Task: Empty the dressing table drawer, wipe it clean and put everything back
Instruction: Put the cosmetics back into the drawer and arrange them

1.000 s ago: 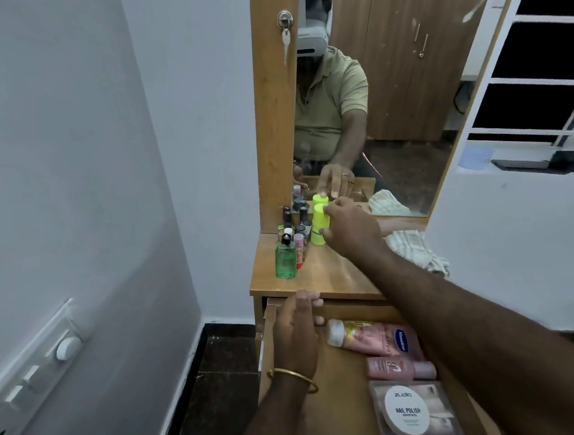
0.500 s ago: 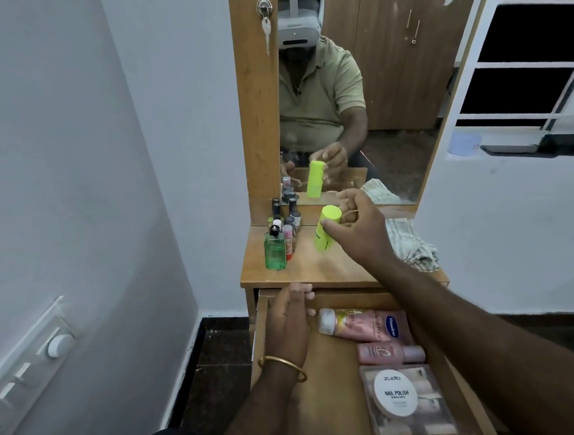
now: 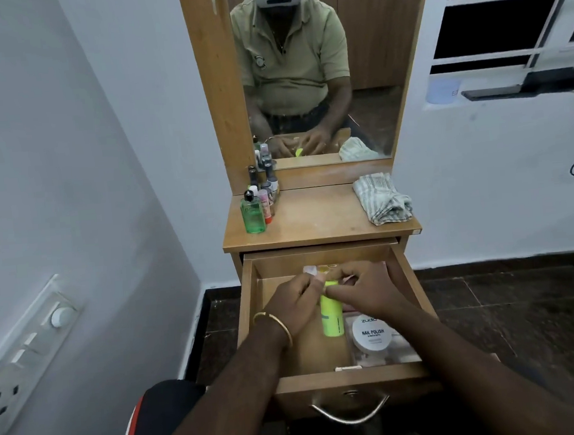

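Observation:
The wooden drawer [image 3: 251,309] of the dressing table is pulled out. A neon yellow-green bottle [image 3: 332,318] lies lengthwise inside it. My right hand [image 3: 363,288] pinches the bottle's cap end, and my left hand [image 3: 292,304], with a gold bangle on the wrist, holds the bottle from its left side. Beside the bottle sits a white round nail polish remover tub [image 3: 373,332] on a clear packet. Pink tubes at the drawer's back are mostly hidden under my hands.
On the tabletop [image 3: 313,215] stand a green bottle [image 3: 252,213] and several small nail polish bottles [image 3: 266,188] at the back left. A folded striped cloth [image 3: 382,198] lies at the right. The mirror [image 3: 315,67] rises behind; a switchboard [image 3: 25,358] is on the left wall.
My right hand carried the yellow-green bottle from the tabletop down into the drawer. My left hand left the drawer's front corner and joined it on the bottle. The view tilted down.

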Tool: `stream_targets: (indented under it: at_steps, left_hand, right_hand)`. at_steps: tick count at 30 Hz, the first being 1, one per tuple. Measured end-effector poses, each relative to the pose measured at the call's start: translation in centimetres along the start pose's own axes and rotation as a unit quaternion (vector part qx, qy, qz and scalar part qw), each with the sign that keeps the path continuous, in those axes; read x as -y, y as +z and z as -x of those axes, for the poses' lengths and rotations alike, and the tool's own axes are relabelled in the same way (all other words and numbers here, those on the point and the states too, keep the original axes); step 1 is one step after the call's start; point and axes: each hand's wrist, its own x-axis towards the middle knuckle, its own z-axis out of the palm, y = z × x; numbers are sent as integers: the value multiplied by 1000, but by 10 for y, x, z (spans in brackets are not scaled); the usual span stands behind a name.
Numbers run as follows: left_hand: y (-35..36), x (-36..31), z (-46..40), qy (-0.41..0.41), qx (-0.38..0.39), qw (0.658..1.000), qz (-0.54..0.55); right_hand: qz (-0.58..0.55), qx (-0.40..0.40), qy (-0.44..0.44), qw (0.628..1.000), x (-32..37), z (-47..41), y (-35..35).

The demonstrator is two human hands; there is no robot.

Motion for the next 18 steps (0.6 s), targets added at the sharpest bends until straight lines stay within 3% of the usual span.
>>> stream_targets:
  at_steps: [18]
  left_hand:
    - [8,10,0,-137,206,968,-41]
  right_hand:
    - [194,165,68,965,-21,0,2]
